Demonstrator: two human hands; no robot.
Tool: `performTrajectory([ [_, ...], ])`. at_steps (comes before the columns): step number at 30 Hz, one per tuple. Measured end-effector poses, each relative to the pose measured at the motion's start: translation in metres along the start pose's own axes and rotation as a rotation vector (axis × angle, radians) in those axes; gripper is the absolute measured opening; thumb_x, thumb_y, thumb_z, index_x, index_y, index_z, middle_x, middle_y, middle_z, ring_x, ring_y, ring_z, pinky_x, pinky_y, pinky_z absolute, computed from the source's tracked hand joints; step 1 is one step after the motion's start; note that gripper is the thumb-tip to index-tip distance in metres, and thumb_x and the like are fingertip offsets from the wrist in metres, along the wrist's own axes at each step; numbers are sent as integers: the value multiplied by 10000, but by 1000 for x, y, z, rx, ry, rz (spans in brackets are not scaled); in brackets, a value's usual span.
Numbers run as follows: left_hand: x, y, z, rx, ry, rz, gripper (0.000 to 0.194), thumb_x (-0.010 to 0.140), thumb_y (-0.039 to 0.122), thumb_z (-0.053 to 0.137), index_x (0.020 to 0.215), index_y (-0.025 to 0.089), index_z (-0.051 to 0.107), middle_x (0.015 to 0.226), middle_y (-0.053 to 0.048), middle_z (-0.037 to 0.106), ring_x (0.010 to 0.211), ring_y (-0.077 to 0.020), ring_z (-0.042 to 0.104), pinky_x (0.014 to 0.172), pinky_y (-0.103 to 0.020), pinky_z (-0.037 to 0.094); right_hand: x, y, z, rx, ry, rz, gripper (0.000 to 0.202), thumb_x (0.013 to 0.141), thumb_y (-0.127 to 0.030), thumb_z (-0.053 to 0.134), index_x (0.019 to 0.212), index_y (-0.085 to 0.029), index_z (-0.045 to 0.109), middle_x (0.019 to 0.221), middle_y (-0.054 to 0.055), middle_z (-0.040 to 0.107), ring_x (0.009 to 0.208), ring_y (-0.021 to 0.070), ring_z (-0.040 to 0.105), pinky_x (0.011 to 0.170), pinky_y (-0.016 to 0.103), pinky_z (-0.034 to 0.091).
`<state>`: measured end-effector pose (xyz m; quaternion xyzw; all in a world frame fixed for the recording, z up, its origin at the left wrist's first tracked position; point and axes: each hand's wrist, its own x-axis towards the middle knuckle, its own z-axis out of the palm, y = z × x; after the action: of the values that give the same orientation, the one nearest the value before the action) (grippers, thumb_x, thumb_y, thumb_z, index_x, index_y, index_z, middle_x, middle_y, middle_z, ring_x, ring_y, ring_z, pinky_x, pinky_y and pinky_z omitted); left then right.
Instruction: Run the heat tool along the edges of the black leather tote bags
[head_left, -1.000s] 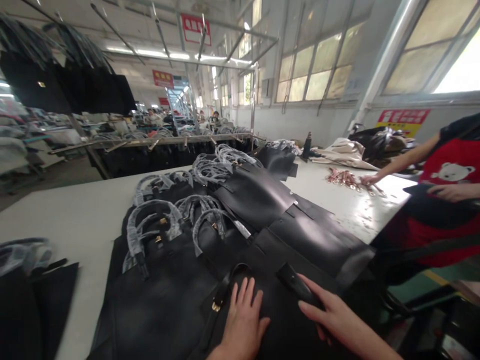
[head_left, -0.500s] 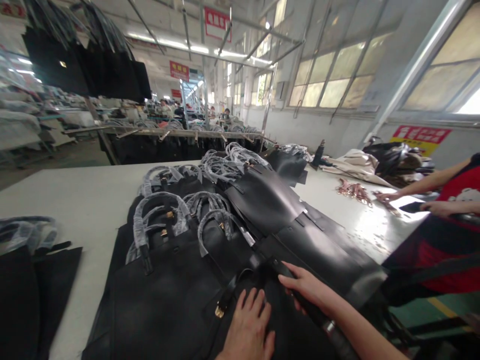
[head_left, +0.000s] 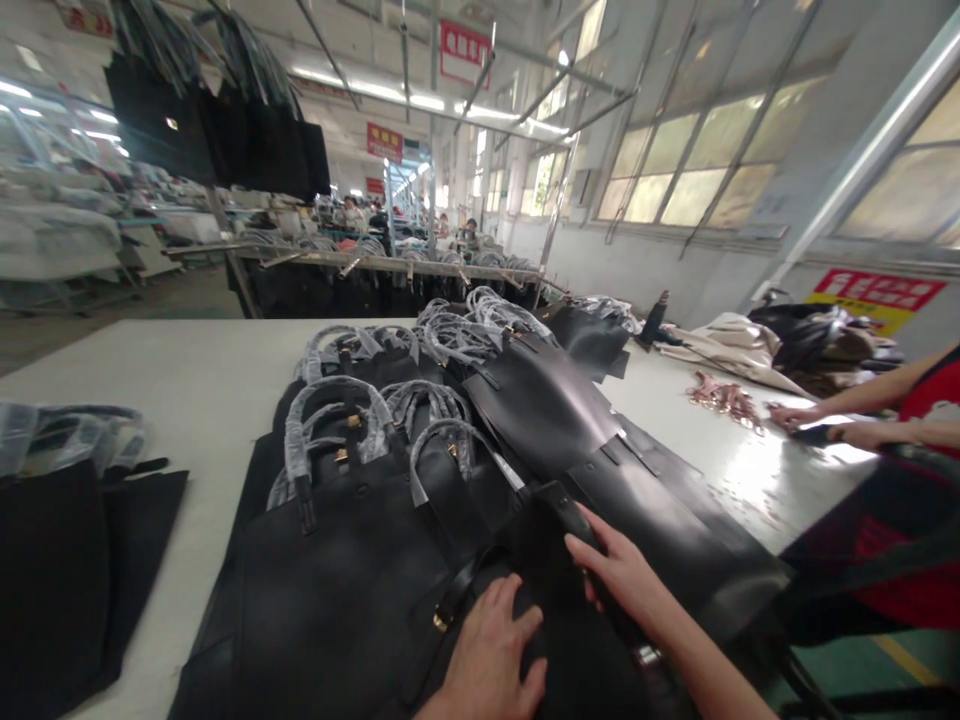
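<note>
Right hand [head_left: 622, 570]: I see its fingers clamped on a black tool [head_left: 559, 505], the flat end pointing away from me.
Left hand [head_left: 495, 650]: I see it low over the bag [head_left: 559, 610], fingers bent, thumb apart from them; I cannot tell whether they pinch anything.
Tool: held tilted over the bag, ahead of the left hand and to its right.
Strap [head_left: 465, 578]: black, curving just left of the left hand; its gold buckle [head_left: 440, 620] faces my view.
Bag: black, lying beneath both hands on the near part of the desk [head_left: 172, 375].
Handles [head_left: 337, 395]: wrapped in clear film, standing in loops beyond the hands.
Left edge: I have another black bag lying well apart from the hands.
Right side: pink straps [head_left: 727, 398] lie heaped near a co-worker's hand [head_left: 795, 415].
</note>
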<state>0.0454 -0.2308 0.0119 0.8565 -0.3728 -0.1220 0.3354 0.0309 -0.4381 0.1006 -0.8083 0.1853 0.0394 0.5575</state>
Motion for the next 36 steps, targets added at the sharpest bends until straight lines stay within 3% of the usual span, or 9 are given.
performTrajectory([
  [3,3,-2,-7,27,55,52,326,856,268,517,1170,282,602,1385,-54,479,1267,-250,426,1087,-400,338,-10,-1,-9,-25,-9,-17,679,841,-477,576,1437,-263,331,631,-71,570,395,105,554,356,195,445],
  [6,9,-5,-21,100,88,45,446,835,171,515,1272,260,517,1309,-52,541,1197,-227,476,1064,-397,362,-28,1,-17,-68,-76,56,689,845,-467,570,1451,-254,319,580,-73,566,378,116,557,326,188,432],
  [11,24,-17,-41,238,86,-32,892,664,363,753,1431,211,323,1523,-108,287,1358,-350,274,1101,-559,238,-48,1,-6,-164,-242,156,646,848,-385,569,1443,-248,358,531,-64,593,387,112,565,331,154,425],
  [15,32,-32,-43,188,52,-23,1091,557,535,799,1452,198,273,1550,-107,229,1367,-346,271,1111,-527,230,-47,-6,8,-172,-277,144,618,853,-368,559,1432,-252,375,556,-55,618,395,109,574,331,145,420],
  [22,32,-43,-41,73,74,24,1291,515,554,822,1502,215,63,1520,-105,306,1392,-345,236,1118,-510,221,-17,-23,24,-157,-357,164,586,845,-329,552,1407,-250,408,615,-60,580,393,99,573,319,152,425],
  [25,32,-45,-42,21,88,27,1306,482,555,837,1499,205,98,1497,-129,341,1392,-351,240,1117,-526,223,-9,-29,27,-157,-381,162,584,845,-333,558,1404,-250,413,623,-58,572,398,96,569,322,150,419],
  [29,32,-50,-45,-67,61,15,1325,424,527,872,1486,188,156,1519,-173,275,1391,-349,256,1119,-523,243,-11,-31,25,-174,-432,195,610,836,-337,578,1412,-230,407,615,-53,576,405,104,577,341,162,435],
  [33,36,-54,-49,-139,60,48,1362,378,517,892,1481,182,166,1510,-208,271,1384,-378,259,1116,-556,236,-8,-31,29,-212,-359,158,630,819,-374,597,1405,-216,429,620,-48,584,400,122,579,335,191,432],
  [36,32,-56,-55,-204,51,67,1217,487,421,882,1467,171,206,1495,-203,301,1376,-345,289,1123,-519,260,-3,-35,31,-241,-210,55,640,855,-403,567,1438,-227,368,539,-67,572,425,116,567,401,184,439],
])
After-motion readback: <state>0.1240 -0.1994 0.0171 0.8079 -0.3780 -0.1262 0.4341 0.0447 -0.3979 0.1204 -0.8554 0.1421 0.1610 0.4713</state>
